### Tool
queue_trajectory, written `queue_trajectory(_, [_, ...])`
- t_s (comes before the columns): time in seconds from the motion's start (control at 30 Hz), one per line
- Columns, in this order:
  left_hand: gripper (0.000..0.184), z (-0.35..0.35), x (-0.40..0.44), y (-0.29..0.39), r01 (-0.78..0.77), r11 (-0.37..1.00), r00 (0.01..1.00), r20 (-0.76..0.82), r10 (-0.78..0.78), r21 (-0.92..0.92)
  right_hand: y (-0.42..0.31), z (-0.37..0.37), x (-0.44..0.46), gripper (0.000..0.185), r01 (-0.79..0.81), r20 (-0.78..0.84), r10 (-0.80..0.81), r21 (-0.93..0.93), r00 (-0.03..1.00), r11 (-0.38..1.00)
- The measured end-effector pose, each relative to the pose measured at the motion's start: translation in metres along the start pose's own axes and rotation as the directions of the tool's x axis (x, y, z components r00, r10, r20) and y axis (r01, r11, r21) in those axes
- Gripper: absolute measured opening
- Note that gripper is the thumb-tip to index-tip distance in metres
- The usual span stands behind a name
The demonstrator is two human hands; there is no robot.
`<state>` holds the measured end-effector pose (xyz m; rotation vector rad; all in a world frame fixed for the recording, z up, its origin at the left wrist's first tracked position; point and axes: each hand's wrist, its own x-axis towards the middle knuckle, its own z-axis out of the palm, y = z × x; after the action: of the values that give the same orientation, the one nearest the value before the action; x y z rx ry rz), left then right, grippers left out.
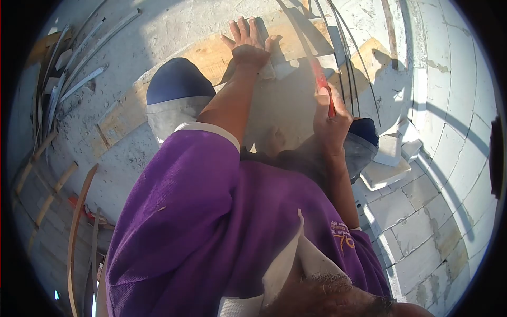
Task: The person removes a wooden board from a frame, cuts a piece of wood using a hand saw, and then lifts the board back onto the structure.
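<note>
My right hand (331,119) is wrapped round the red handle (322,84) of what looks like a handsaw. Its long, narrow blade (298,26) points away from me, over a pale wooden board (208,58). To the left of the saw, my left hand (247,39) lies palm down with fingers spread, pressed at the board's far side. A small pale block (268,70) shows just below this hand, partly hidden by the wrist. My bent knees, in dark blue and grey, are on either side.
Metal strips (84,82) lie in a pile at far left. Thin dark rods (346,47) run beyond the saw. White blocks (388,164) sit by my right knee, beside a block wall (449,132). Wooden strips (76,238) stand at lower left. Dusty concrete floor surrounds me.
</note>
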<state>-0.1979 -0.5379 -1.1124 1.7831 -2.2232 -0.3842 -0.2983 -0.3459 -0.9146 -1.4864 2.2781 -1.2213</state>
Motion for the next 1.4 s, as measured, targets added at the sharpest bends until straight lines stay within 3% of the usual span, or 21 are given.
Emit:
queue_trajectory(0.07, [0.082, 0.013, 0.0, -0.005, -0.008, 1.0, 1.0, -0.014, 0.007, -0.016, -0.007, 0.014, 0.041, 0.026, -0.103, 0.119, 0.103, -0.002, 0.988, 0.995])
queue_trajectory(0.17, [0.074, 0.012, 0.007, -0.008, -0.01, 0.998, 0.999, -0.051, 0.006, -0.061, 0.009, 0.028, 0.067, 0.027, 0.003, 0.091, 0.005, -0.089, 0.996, 0.996])
queue_trajectory(0.27, [0.068, 0.017, 0.006, -0.008, -0.007, 0.994, 0.998, -0.064, 0.0, -0.11, 0.011, 0.014, 0.025, 0.029, -0.03, 0.144, 0.035, -0.035, 0.989, 0.999])
queue_trajectory(0.37, [0.066, 0.019, 0.004, -0.008, -0.015, 0.992, 0.997, -0.081, 0.005, -0.123, -0.001, -0.019, -0.023, 0.03, -0.021, 0.121, 0.037, -0.131, 0.992, 0.991])
queue_trajectory(0.43, [0.065, 0.022, 0.005, -0.008, -0.016, 0.993, 0.997, -0.081, 0.007, -0.115, -0.003, -0.029, -0.034, 0.028, -0.021, 0.047, 0.021, 0.004, 0.999, 1.0])
queue_trajectory(0.6, [0.064, 0.018, 0.004, -0.006, -0.037, 0.99, 0.989, -0.149, 0.016, -0.135, 0.009, 0.034, 0.066, 0.031, -0.033, 0.123, 0.037, -0.038, 0.992, 0.999])
queue_trajectory(0.67, [0.063, 0.017, 0.006, -0.007, -0.006, 0.997, 0.998, -0.063, 0.001, -0.078, 0.006, 0.039, 0.073, 0.033, -0.13, 0.224, 0.157, -0.132, 0.962, 0.983])
queue_trajectory(0.77, [0.063, 0.017, 0.005, -0.008, -0.028, 0.993, 0.996, -0.086, 0.018, -0.116, 0.02, 0.002, 0.005, 0.028, 0.068, 0.128, -0.053, -0.114, 0.99, 0.991])
queue_trajectory(0.83, [0.064, 0.019, 0.004, -0.008, -0.022, 0.991, 0.997, -0.08, 0.011, -0.13, -0.019, -0.042, -0.028, 0.028, -0.041, 0.095, 0.045, -0.044, 0.994, 0.998])
queue_trajectory(0.93, [0.064, 0.021, 0.003, -0.005, -0.026, 0.992, 0.998, -0.067, 0.017, -0.125, -0.008, -0.035, -0.019, 0.026, -0.064, 0.142, 0.077, -0.096, 0.987, 0.993])
queue_trajectory(0.97, [0.064, 0.02, 0.002, -0.006, -0.028, 0.992, 0.997, -0.073, 0.019, -0.119, 0.011, -0.008, 0.005, 0.028, 0.028, 0.144, -0.017, -0.073, 0.989, 0.997])
queue_trajectory(1.03, [0.064, 0.015, 0.006, -0.004, -0.013, 0.995, 0.997, -0.081, 0.005, -0.097, -0.015, 0.026, 0.065, 0.033, -0.171, 0.238, 0.216, -0.197, 0.947, 0.965])
queue_trajectory(1.13, [0.064, 0.017, 0.005, -0.007, -0.016, 0.994, 0.996, -0.088, 0.007, -0.106, -0.001, 0.031, 0.065, 0.034, -0.165, 0.209, 0.186, -0.116, 0.96, 0.98])
queue_trajectory(1.23, [0.063, 0.018, 0.006, -0.008, -0.013, 0.995, 0.997, -0.072, 0.006, -0.103, 0.0, -0.022, 0.0, 0.035, -0.182, 0.136, 0.185, -0.031, 0.973, 0.983])
queue_trajectory(1.3, [0.063, 0.023, -0.001, -0.006, -0.013, 0.995, 0.998, -0.067, 0.007, -0.098, -0.025, -0.063, -0.029, 0.035, -0.291, 0.155, 0.287, 0.007, 0.945, 0.957])
queue_trajectory(1.4, [0.061, 0.02, 0.005, -0.006, -0.02, 0.997, 0.997, -0.078, 0.014, -0.073, -0.008, -0.03, -0.001, 0.033, -0.154, 0.1, 0.144, 0.096, 0.985, 0.983])
